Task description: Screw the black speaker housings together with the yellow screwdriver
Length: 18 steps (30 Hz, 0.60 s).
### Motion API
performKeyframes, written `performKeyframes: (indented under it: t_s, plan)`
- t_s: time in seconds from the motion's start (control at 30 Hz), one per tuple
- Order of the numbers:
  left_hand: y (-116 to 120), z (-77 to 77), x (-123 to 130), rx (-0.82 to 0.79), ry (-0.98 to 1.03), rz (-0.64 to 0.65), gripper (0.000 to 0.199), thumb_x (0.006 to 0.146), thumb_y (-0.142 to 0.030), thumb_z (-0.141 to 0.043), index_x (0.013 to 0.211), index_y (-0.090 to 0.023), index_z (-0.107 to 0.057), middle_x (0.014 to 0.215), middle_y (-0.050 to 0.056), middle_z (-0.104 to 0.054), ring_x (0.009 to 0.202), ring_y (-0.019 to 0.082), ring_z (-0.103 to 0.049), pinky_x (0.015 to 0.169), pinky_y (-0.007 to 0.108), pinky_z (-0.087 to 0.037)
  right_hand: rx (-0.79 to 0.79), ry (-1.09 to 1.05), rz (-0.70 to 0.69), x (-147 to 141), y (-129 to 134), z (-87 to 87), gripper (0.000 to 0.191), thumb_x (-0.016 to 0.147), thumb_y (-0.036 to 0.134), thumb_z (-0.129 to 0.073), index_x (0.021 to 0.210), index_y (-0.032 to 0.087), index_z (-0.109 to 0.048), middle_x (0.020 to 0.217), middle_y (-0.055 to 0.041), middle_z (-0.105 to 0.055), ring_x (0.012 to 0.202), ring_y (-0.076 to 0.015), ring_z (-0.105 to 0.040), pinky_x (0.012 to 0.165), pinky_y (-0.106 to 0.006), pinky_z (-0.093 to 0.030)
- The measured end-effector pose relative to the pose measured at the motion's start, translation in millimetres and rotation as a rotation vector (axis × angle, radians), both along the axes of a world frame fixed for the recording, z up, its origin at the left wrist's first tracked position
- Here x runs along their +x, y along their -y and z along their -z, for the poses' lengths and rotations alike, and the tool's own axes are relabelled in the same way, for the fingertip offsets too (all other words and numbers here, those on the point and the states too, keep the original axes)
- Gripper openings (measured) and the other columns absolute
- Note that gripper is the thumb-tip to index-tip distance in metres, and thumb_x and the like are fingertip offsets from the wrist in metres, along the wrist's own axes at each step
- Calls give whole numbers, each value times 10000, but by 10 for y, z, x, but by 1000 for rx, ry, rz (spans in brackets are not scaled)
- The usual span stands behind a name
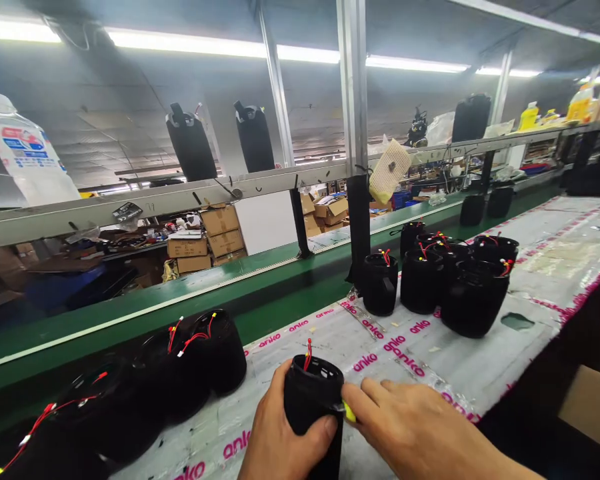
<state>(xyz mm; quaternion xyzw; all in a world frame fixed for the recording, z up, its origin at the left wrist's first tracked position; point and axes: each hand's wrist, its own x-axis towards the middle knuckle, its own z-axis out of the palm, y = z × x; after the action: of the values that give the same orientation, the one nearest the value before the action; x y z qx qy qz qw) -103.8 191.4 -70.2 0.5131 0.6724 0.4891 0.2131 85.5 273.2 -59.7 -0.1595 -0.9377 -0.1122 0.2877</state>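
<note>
Near the bottom centre, my left hand (287, 433) is wrapped round a black cylindrical housing (310, 393) that stands upright, its open top showing a ring-shaped rim. Red wires (308, 355) with a small connector stick up out of that opening. My right hand (400, 417) comes in from the right, fingers closed on a small yellow tool (349, 412), whose tip touches the housing's side just below the rim. Most of the tool is hidden by the fingers.
Black housings with red wires stand in a group at the right (475, 300) and at the left (225, 353). Behind the plastic-covered table (290, 340) runs a green conveyor (280, 283). Above it, a metal shelf (275, 180) holds a bottle (27, 153) and black units (255, 137).
</note>
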Motion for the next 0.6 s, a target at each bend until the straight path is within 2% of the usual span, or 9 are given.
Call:
performKeyframes:
  t_s: [0.1, 0.17, 0.23, 0.4, 0.6]
  plan:
    - [11, -10, -76, 17, 128, 75, 682, 707, -503, -711, 1285, -181, -544, 1207, 110, -725, 1117, 334, -671, 986, 443, -495, -266, -166, -87, 46, -37, 45, 104, 1021, 155, -416, 1041, 241, -471, 776, 45, -651, 629, -143, -668, 535, -262, -429]
    - [18, -11, -101, 9, 173, 87, 737, 722, -565, -718, 1316, -175, -519, 1224, 110, -720, 1124, 327, -673, 983, 425, -500, -345, -208, -66, 78, -48, 67, 80, 1067, 218, -391, 1077, 245, -465, 798, 52, -662, 667, -134, -683, 570, -250, -446]
    - [18, -3, -104, 12, 166, 103, 737, 730, -577, -716, 1319, -180, -519, 1219, 107, -721, 1120, 322, -675, 974, 413, -503, -305, -183, -49, 85, -48, 90, 112, 1088, 263, -360, 1050, 250, -464, 781, 54, -652, 633, -138, -674, 536, -266, -427]
    - [-4, 13, -67, 23, 164, 94, 698, 736, -500, -710, 1321, -175, -515, 1219, 122, -718, 1125, 336, -668, 1005, 458, -486, -83, -102, -21, -14, -30, 118, 256, 1107, 284, -221, 1015, 241, -457, 718, 38, -602, 544, -163, -639, 459, -315, -353]
    - [1, -47, -5, 35, 140, 89, 597, 723, -394, -706, 1265, -190, -559, 1186, 112, -730, 1092, 324, -676, 982, 462, -491, 25, -8, 39, -93, -27, 80, 234, 1079, 207, -210, 997, 246, -426, 703, 25, -581, 518, -193, -621, 448, -342, -301]
